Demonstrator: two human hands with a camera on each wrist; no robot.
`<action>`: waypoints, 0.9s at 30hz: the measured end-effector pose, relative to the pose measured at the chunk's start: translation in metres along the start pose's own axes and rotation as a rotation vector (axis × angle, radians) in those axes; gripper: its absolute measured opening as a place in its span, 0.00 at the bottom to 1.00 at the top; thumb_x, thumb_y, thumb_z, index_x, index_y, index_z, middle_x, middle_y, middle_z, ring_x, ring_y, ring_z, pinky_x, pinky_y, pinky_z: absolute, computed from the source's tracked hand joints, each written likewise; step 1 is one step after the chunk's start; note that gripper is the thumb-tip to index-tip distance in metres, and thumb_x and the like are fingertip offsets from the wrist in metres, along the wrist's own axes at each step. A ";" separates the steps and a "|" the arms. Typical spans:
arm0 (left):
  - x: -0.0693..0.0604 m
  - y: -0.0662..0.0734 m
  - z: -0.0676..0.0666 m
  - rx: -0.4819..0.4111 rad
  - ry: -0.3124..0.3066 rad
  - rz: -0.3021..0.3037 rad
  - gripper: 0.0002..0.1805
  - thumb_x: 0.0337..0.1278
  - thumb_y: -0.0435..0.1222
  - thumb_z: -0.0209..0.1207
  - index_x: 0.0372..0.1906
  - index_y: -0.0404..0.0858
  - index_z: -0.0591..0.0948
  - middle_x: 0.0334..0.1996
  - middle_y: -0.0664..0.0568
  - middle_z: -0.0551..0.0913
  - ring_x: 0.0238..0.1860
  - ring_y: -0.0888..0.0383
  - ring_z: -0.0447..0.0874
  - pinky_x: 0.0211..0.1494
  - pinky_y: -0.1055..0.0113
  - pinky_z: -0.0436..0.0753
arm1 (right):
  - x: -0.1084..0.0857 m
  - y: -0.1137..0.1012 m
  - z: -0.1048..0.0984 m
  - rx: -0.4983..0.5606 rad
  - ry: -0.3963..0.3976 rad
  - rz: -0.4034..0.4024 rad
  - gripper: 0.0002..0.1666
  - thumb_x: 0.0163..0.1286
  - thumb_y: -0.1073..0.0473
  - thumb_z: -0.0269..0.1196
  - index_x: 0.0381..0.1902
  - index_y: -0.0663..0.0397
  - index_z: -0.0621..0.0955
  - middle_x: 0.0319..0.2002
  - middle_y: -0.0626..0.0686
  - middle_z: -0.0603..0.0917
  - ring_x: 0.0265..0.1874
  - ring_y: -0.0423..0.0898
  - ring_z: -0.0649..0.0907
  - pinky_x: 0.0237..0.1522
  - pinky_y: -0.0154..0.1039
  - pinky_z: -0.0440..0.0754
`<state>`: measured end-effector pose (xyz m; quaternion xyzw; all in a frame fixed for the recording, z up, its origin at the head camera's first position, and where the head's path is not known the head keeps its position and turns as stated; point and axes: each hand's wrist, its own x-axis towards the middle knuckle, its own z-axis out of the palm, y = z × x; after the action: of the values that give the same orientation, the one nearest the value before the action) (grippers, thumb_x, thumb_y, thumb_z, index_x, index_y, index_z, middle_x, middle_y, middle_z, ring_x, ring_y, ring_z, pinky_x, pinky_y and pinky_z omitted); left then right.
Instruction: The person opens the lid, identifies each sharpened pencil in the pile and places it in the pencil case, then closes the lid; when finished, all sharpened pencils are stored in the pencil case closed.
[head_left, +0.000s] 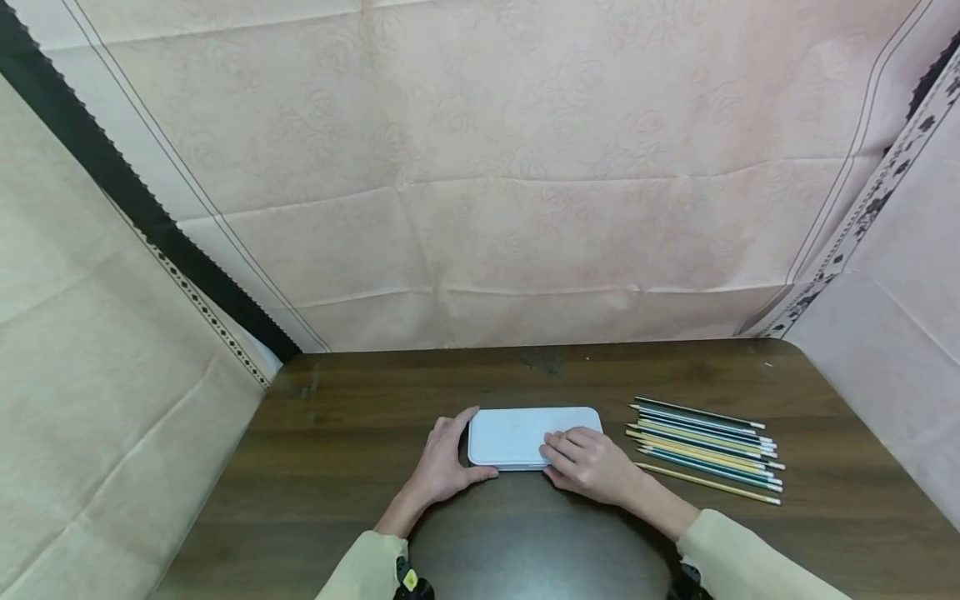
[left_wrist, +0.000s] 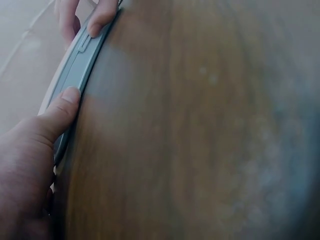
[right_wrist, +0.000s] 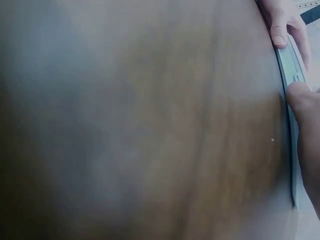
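Note:
A flat white pencil case (head_left: 510, 433) with rounded corners lies closed on the table, its long side toward me. Around its left end, my left hand (head_left: 441, 462) grips it, the thumb on the front edge and the fingers at the far left corner. My right hand (head_left: 588, 462) holds the front right part, with bent fingers on the lid and the thumb low at the front. In the left wrist view a small clasp (left_wrist: 85, 44) shows on the case's front side, by the right thumb (left_wrist: 102, 20). What is inside the case is hidden.
Several pencils (head_left: 705, 442), dark green, teal and yellow, lie in a loose row to the right of the case. One yellow pencil (head_left: 708, 482) lies nearest me, slightly apart. Pale patterned cloth (head_left: 525, 208) hangs behind and beside the brown wooden table (head_left: 405, 383).

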<state>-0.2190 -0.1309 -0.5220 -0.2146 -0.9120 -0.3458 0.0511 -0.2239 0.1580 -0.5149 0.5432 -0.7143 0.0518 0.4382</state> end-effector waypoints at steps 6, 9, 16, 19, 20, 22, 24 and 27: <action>0.001 0.001 0.000 0.029 0.009 0.008 0.55 0.40 0.51 0.79 0.74 0.40 0.65 0.61 0.48 0.75 0.53 0.51 0.68 0.53 0.53 0.71 | 0.005 0.007 -0.003 -0.063 -0.036 -0.106 0.17 0.74 0.54 0.56 0.38 0.60 0.87 0.36 0.54 0.89 0.30 0.45 0.86 0.33 0.39 0.83; 0.001 0.002 0.001 0.031 0.013 -0.002 0.57 0.39 0.52 0.79 0.75 0.39 0.64 0.60 0.47 0.75 0.53 0.50 0.68 0.53 0.52 0.71 | 0.011 0.013 -0.008 -0.026 -0.069 -0.072 0.18 0.74 0.53 0.56 0.39 0.60 0.87 0.36 0.54 0.89 0.30 0.45 0.86 0.34 0.39 0.84; -0.002 0.001 -0.001 -0.009 0.041 -0.038 0.56 0.38 0.54 0.79 0.72 0.36 0.65 0.59 0.46 0.74 0.54 0.49 0.69 0.56 0.49 0.72 | 0.025 0.030 -0.027 0.229 -0.117 0.121 0.12 0.67 0.55 0.69 0.41 0.56 0.89 0.38 0.52 0.89 0.33 0.44 0.86 0.36 0.37 0.83; -0.003 0.001 0.000 -0.016 0.040 -0.043 0.55 0.39 0.55 0.79 0.71 0.37 0.66 0.57 0.46 0.74 0.53 0.51 0.69 0.56 0.50 0.72 | 0.027 0.039 -0.036 0.290 -0.104 0.190 0.09 0.66 0.58 0.70 0.41 0.57 0.89 0.37 0.51 0.89 0.33 0.44 0.86 0.35 0.37 0.83; -0.003 0.001 0.000 -0.017 0.042 -0.045 0.54 0.39 0.54 0.79 0.70 0.37 0.66 0.57 0.46 0.74 0.52 0.51 0.70 0.55 0.50 0.73 | 0.028 0.042 -0.039 0.301 -0.103 0.217 0.09 0.67 0.58 0.69 0.41 0.57 0.89 0.37 0.51 0.89 0.33 0.44 0.85 0.34 0.37 0.83; -0.003 0.001 0.000 -0.016 0.048 -0.046 0.53 0.38 0.54 0.79 0.69 0.37 0.67 0.55 0.46 0.74 0.51 0.51 0.70 0.54 0.51 0.73 | 0.028 0.048 -0.043 0.300 -0.104 0.265 0.08 0.67 0.61 0.68 0.41 0.57 0.89 0.37 0.51 0.88 0.33 0.44 0.84 0.33 0.38 0.83; -0.003 0.001 -0.001 -0.018 0.047 -0.053 0.51 0.38 0.53 0.79 0.68 0.38 0.68 0.55 0.46 0.74 0.51 0.51 0.71 0.53 0.52 0.74 | 0.027 0.055 -0.046 0.298 -0.099 0.322 0.07 0.65 0.64 0.69 0.41 0.58 0.88 0.37 0.51 0.88 0.34 0.45 0.84 0.32 0.39 0.83; -0.003 0.001 -0.001 -0.017 0.040 -0.065 0.51 0.38 0.53 0.79 0.67 0.38 0.68 0.55 0.45 0.74 0.52 0.51 0.72 0.52 0.52 0.75 | 0.024 0.064 -0.048 0.288 -0.087 0.432 0.11 0.59 0.69 0.72 0.41 0.59 0.88 0.37 0.51 0.87 0.34 0.45 0.84 0.31 0.40 0.82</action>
<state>-0.2156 -0.1319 -0.5217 -0.1783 -0.9144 -0.3591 0.0565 -0.2494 0.1929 -0.4437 0.4365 -0.8172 0.2222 0.3038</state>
